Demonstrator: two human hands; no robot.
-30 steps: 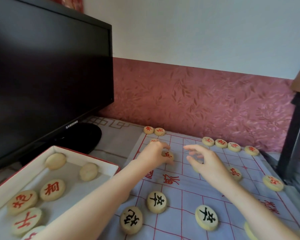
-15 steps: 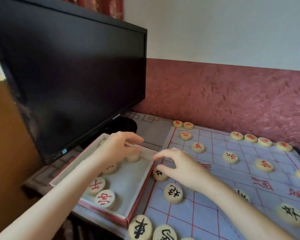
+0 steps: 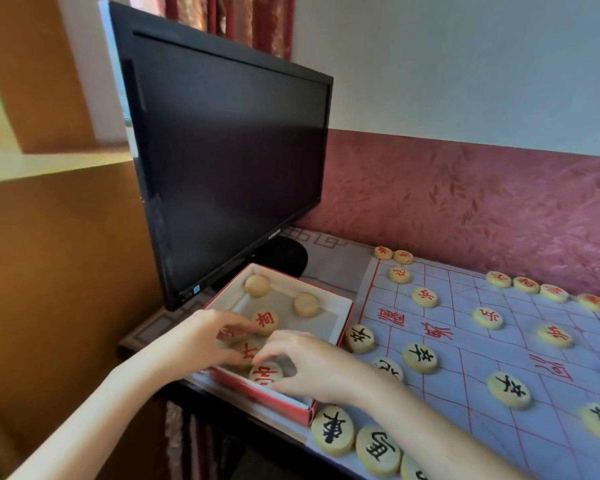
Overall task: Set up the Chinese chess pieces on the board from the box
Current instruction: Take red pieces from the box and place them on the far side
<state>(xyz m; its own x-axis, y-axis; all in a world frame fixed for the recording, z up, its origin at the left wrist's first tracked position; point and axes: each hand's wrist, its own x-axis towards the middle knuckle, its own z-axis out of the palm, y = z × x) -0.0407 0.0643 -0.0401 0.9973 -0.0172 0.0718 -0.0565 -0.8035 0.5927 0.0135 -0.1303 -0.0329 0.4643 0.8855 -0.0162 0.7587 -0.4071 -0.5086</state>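
Observation:
The red-rimmed white box (image 3: 344,305) sits left of the pale blue board (image 3: 465,344). Inside it are two blank-faced pieces (image 3: 257,285) and three red-lettered pieces (image 3: 265,322). My left hand (image 3: 205,341) reaches into the box, fingers and thumb curled round a half-hidden red piece (image 3: 230,336). My right hand (image 3: 312,365) pinches another red piece (image 3: 265,375) at the box's near wall. Red pieces (image 3: 424,297) stand on the board's far half, black-lettered pieces (image 3: 420,357) on its near half.
A dark monitor (image 3: 222,150) on a round black stand (image 3: 284,258) stands right behind the box. A maroon patterned wall (image 3: 465,209) runs along the board's far edge. The table edge (image 3: 243,407) drops off just in front of the box.
Both hands left the board's far half and came back to the box. The left hand arrived first; the right now pinches a red piece there. The view swung left.

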